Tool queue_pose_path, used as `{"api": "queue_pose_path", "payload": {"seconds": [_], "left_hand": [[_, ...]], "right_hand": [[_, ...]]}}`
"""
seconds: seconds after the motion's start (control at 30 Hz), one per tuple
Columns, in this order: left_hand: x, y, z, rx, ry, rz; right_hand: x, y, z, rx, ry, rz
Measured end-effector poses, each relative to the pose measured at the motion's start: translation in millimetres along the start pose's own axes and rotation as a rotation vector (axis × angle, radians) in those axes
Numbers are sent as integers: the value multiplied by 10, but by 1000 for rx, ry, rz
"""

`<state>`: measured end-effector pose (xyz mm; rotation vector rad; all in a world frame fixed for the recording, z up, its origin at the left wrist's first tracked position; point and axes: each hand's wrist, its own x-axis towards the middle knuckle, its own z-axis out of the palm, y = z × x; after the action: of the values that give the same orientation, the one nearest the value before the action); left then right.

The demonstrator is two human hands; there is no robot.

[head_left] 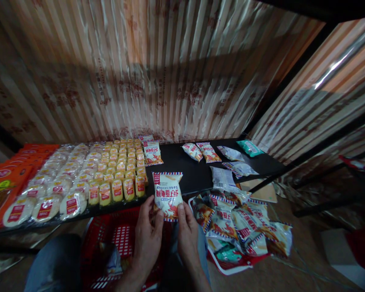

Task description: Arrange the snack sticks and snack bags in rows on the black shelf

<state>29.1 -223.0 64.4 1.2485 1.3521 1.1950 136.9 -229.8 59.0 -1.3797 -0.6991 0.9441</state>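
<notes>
Between my two hands is a white snack bag [167, 192] with red lettering and striped edges, upright and front towards me. My left hand [148, 231] pinches its lower left side, and my right hand [187, 227] grips the lower right corner. Behind it runs a black shelf [173, 162]. Matching snack bags [153, 153] stand at the back of the shelf, beside rows of yellow wrapped cakes [117, 190]. Two more bags [208, 153] lean further right on the shelf.
Round wrapped cakes [47, 207] and orange packets [9, 178] fill the shelf's left. A basket [228, 269] heaped with snack bags stands at right. A red basket [94, 235] sits between my knees. A green packet [250, 148] lies at the shelf's right end; a dark post [292, 69] rises there.
</notes>
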Motion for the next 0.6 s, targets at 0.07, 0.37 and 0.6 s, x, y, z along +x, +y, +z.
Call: {"api": "queue_pose_path", "payload": {"seconds": [0.07, 0.37, 0.6], "left_hand": [[-36, 44, 13, 64, 55, 74], [-117, 224, 60, -152, 1, 3], [-31, 335, 56, -745, -98, -306]], "right_hand": [[-2, -24, 2, -14, 14, -7], [-78, -124, -13, -102, 77, -111], [-299, -107, 12, -341, -25, -521]]}}
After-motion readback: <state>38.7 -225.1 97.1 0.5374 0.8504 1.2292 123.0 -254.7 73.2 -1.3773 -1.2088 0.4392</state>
